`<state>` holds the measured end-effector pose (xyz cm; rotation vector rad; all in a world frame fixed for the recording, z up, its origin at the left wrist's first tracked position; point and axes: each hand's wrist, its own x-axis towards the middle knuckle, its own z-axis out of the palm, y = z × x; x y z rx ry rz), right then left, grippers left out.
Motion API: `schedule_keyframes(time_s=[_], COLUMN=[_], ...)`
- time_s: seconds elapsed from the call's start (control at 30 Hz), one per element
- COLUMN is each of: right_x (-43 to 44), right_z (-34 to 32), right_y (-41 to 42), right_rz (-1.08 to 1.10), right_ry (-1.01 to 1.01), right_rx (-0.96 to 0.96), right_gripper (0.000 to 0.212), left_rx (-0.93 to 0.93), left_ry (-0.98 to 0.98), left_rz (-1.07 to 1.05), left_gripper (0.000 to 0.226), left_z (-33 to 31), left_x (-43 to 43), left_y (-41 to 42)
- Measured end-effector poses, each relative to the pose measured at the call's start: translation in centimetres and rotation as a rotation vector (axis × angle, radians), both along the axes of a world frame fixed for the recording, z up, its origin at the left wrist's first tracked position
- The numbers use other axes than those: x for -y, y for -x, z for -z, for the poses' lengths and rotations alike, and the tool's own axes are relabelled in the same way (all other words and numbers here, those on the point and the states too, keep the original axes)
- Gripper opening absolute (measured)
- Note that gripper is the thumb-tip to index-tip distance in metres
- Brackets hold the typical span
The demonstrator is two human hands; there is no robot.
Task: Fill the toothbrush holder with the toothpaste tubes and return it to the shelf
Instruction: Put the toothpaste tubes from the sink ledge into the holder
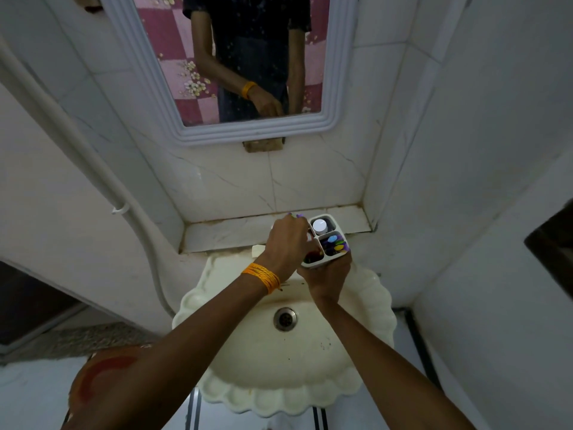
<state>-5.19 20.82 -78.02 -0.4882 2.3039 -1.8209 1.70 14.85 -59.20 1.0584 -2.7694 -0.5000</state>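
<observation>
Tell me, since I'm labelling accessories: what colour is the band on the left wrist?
Orange, a stack of thin threads, clearest in the head view.

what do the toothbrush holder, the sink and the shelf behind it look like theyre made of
Toothbrush holder: probably plastic; thin, smooth white walls dividing it into compartments.
Sink: looks like glazed ceramic, though moulded plastic is possible; cream, faintly glossy, scalloped rim.
Shelf: seems to be marble or marble-look tile; white with grey veins and stained joints.

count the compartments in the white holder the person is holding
3 show in the holder: the far one has a white-capped item, the near-right one coloured toothbrushes, the near-left one sits partly under the left hand. More may be hidden.
</observation>
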Motion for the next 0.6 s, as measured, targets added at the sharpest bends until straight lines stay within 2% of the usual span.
schedule_keyframes(time_s=[0.1,0.3,0.4,0.6], right_x=[-0.1,-0.3,-0.4,0.0], right_z=[-0.6,-0.9,-1.1,1.1], right_y=[-0.3,-0.5,-0.8,-0.2], right_rz=[-0.003,0.027,0.056,0.022], right_ry=[0.008,0.036,0.037,0.031], right_rx=[-0.003,-0.002,0.018,0.072], right_gripper=[0.121,0.11,0.107,0.107], left_rx=[0.057,0.136,0.205,0.283], left_ry=[-0.014,0.006,0.08,0.113], left_rz=[0.015,0.051,0.075,0.099], left_gripper=[0.033,0.01,0.027,0.03], left_z=[0.6,1.5,2.7,3.7], left_x=[-0.5,-1.1,-1.0,-0.7], left_y=[0.6,2.1,2.9,3.5])
